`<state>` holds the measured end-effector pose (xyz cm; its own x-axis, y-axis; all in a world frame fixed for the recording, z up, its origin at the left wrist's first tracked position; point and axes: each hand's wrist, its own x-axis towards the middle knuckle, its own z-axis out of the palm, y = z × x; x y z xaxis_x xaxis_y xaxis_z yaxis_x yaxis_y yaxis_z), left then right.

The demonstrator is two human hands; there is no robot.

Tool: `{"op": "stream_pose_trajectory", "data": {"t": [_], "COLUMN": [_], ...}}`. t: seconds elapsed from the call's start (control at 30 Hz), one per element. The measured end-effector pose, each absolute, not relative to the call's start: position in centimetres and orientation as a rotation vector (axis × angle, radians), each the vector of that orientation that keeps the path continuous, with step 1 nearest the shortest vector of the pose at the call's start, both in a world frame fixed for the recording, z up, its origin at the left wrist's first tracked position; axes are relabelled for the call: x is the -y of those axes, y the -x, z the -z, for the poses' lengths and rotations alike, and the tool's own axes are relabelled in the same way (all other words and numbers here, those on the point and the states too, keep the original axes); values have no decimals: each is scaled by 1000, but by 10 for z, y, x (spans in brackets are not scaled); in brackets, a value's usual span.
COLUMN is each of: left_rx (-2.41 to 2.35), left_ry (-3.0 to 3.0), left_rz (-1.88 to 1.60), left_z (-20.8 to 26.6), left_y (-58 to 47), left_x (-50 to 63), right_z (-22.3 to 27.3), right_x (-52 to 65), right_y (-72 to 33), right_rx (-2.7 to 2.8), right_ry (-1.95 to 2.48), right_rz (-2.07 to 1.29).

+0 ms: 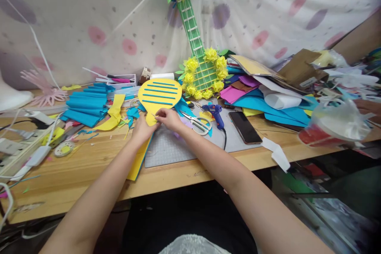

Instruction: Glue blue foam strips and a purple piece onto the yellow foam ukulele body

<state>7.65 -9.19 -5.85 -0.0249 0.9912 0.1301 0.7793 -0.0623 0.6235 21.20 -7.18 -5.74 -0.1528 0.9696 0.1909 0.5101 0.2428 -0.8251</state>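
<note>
A yellow guitar-shaped cutout (pixel 150 108) with several blue strips across its round body lies on the table, its narrow end toward me. My left hand (pixel 142 127) grips the left side of that narrow end, fingers closed at its edge. Over the same end, my right hand (pixel 169 120) is closed in a pinch; a tiny pale tip shows at its fingers, too small to name. Just right of my right hand lie white-handled scissors (pixel 201 126) on the grey cutting mat (pixel 166 154). A yellow and blue sheet (pixel 139 163) is partly under my left wrist.
A blue glue gun (pixel 216 115) with its cord and a black phone (pixel 245 127) lie rightward. Behind leans a green paper guitar (pixel 195 35) with yellow flowers. Coloured paper (pixel 276 107) and a plastic-bagged red cup (pixel 318 135) crowd the right; power strips (pixel 18 151) the left.
</note>
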Motion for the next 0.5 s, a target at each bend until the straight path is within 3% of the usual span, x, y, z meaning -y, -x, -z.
{"op": "stream_pose_trajectory", "data": {"t": [0.3,0.5], "left_rx": [-1591,-1633], "left_ry": [-1133,-1306], "left_rz": [-878,-951], "left_z": [44,45], "left_y": [-44,-37], "left_x": [71,61], "right_z": [36,21], "right_x": [55,45], "right_y": [-204,-201], "right_rx": [2082,2199], "right_ry": [1558,1722], "right_rz": [-579,-614]}}
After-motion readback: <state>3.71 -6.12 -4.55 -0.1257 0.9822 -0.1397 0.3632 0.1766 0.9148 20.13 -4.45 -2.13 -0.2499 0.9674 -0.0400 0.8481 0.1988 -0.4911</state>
